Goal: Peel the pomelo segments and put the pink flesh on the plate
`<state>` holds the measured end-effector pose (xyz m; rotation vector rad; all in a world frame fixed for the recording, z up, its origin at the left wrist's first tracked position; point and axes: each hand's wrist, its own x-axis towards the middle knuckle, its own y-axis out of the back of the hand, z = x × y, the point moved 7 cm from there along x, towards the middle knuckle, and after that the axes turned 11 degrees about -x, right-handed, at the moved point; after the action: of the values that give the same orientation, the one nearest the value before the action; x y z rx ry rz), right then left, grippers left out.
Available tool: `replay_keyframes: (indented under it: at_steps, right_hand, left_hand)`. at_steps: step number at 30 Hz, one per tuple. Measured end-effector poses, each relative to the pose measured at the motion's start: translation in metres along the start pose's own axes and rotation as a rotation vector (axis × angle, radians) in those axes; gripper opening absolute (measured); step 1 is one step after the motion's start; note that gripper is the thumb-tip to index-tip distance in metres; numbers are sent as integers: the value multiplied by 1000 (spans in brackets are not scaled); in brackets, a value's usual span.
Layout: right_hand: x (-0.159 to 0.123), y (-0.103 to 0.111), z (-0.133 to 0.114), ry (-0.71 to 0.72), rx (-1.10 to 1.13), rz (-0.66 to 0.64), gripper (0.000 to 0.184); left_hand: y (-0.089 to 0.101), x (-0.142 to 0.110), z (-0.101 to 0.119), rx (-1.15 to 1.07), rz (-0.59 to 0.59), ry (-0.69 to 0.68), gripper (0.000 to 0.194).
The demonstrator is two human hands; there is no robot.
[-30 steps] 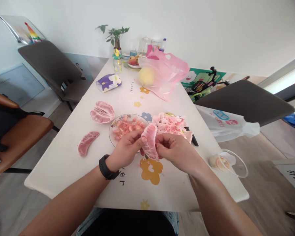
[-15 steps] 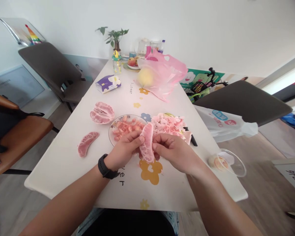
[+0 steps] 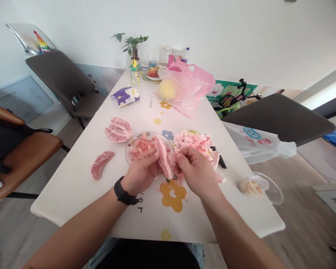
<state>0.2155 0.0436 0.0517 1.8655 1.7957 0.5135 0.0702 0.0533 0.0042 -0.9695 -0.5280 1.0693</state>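
A pink pomelo segment (image 3: 163, 157) stands tilted in my left hand (image 3: 142, 168), thumb on its near side and fingers around it. My right hand (image 3: 197, 170) is closed in a pinch on thin pale membrane (image 3: 173, 158) at the segment's right side. Behind my left hand, a patterned plate (image 3: 128, 147) holds peeled pink pulp (image 3: 141, 145). To the right lies a heap of pomelo peel and membrane (image 3: 194, 141). On the left are another pomelo segment (image 3: 101, 164) and a larger pomelo chunk (image 3: 118, 129).
A black handle (image 3: 221, 161) pokes out beside the peel heap. A clear plastic tub (image 3: 268, 188) sits at the right edge. Farther back are a tissue pack (image 3: 125, 97), a pink plastic bag (image 3: 194, 87) with a yellow fruit, a bottle (image 3: 134, 74) and a potted plant (image 3: 134, 45).
The segment has turned and leans the other way, its lower end now to the right. My right hand has pulled slightly away with membrane in its fingers.
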Motion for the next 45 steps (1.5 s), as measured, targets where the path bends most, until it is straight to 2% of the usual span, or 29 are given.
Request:
replay_keyframes:
  at_steps: [3, 5, 8, 12, 15, 19, 22, 26, 30, 32, 35, 36, 39, 42, 45]
  right_hand:
    - [-1, -5, -7, 73, 102, -60, 22]
    - [-3, -9, -10, 104, 93, -123, 25]
    - [-9, -12, -14, 136, 45, -160, 25]
    - [-19, -17, -20, 137, 45, -198, 16]
    - [-21, -18, -22, 179, -73, -172, 11]
    - [-18, -12, -16, 193, -150, -56, 28]
    - [-13, -12, -1, 107, -55, -33, 32]
    - [-8, -16, 18, 23, 85, -3, 31]
    - [-6, -16, 30, 4, 107, 26, 31]
    - [-3, -4, 34, 18, 31, 114, 29]
    - [3, 30, 43, -6, -153, 365, 25]
    - [6, 41, 47, -26, -204, 411, 24]
    - [16, 61, 58, -11, -277, 397, 19]
    - [15, 69, 55, 164, -333, 387, 13]
    - [9, 69, 52, 274, -421, 405, 19]
  left_hand:
    - [-4, 0, 1, -7, -41, -12, 26]
    - [-5, -1, 0, -9, -44, -3, 26]
    - [-5, -3, -3, 29, -23, -2, 31]
    - [4, -6, -6, 209, 42, -27, 40]
    - [12, -8, -6, 320, 123, -44, 35]
    - [12, -8, -4, 250, 148, -59, 32]
    - [7, -6, -3, 153, 131, -63, 31]
    - [4, -4, -4, 141, 93, -91, 37]
    - [4, -4, -6, 123, 89, -87, 38]
    - [3, -5, -6, 112, 105, -64, 39]
    - [-2, -7, -4, 89, 84, 13, 41]
    - [-5, -8, -3, 76, 72, 38, 42]
    - [-9, -9, 1, 43, 60, 84, 43]
    - [-7, -9, 0, 38, 94, 106, 45]
    - [0, -7, -3, 37, 153, 92, 40]
